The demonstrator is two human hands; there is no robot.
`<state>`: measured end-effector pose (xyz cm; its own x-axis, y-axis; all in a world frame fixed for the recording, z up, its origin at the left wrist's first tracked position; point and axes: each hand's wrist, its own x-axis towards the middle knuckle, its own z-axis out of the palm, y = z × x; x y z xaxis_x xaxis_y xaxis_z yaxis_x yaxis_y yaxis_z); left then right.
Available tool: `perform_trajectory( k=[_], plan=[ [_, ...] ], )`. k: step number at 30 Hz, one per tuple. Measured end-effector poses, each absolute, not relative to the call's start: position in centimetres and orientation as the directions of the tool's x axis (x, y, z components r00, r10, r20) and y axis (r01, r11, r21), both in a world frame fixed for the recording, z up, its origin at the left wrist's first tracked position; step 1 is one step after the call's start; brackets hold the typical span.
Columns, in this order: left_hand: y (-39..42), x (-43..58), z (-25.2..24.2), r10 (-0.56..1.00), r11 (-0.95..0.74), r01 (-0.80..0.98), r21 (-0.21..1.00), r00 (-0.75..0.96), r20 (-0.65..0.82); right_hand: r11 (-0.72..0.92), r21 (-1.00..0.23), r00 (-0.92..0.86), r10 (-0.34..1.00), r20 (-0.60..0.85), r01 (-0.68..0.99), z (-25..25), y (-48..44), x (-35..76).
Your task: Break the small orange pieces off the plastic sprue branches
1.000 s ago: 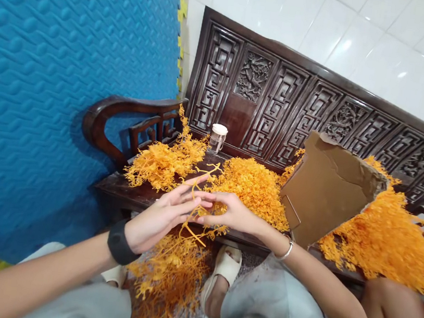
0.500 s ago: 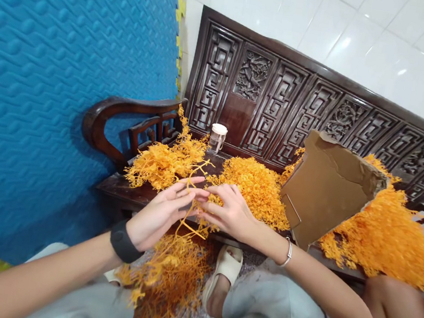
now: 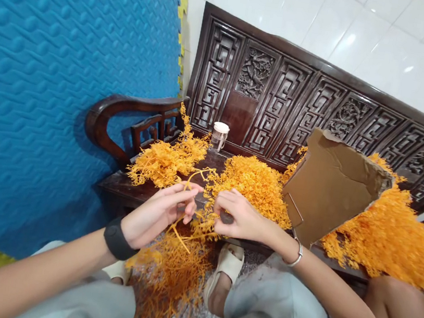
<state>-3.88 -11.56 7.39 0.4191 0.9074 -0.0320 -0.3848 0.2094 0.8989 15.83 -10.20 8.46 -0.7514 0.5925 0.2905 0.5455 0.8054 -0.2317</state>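
My left hand (image 3: 165, 210) is closed around a thin orange branching stem (image 3: 181, 239) that looks like plastic. Its forked tip sticks up above the fingers and its lower end juts out below the palm. To the right, apart from it, my right hand (image 3: 241, 217) has its fingers curled toward the thumb; anything in them is hidden. Small orange sprigs (image 3: 205, 221) hang between the two hands. Just beyond the right hand, a pile of orange sprigs (image 3: 254, 183) lies on the dark wooden bench (image 3: 116, 183).
A looser orange bunch (image 3: 160, 162) and a lidded clear cup (image 3: 218, 138) sit on the bench. A cardboard piece (image 3: 336, 187) leans against a larger orange heap (image 3: 401, 243). Orange stems (image 3: 175, 280) cover the floor between my feet. A person's bare knee (image 3: 393, 300) is at right.
My hands have drawn apart; the right one moved a little right and its fingers curled in. My left hand still has the stem, which has tilted. The other person's wrist at right has mostly left view.
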Motion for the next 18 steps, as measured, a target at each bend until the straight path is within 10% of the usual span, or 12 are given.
perform_trajectory(
  k=[13,18],
  plan=[
    [-12.8,-4.2,7.4,0.687,0.252,-0.001,0.968,0.705,-0.178,0.539,-0.600,-0.744,0.651,-0.149,0.591,8.0,-11.1,17.2],
    [-13.3,-4.4,8.0,0.637,0.106,0.098,0.990,0.757,-0.143,0.605,-0.539,-0.768,0.628,-0.129,0.586,6.8,-11.7,17.0]
  ],
)
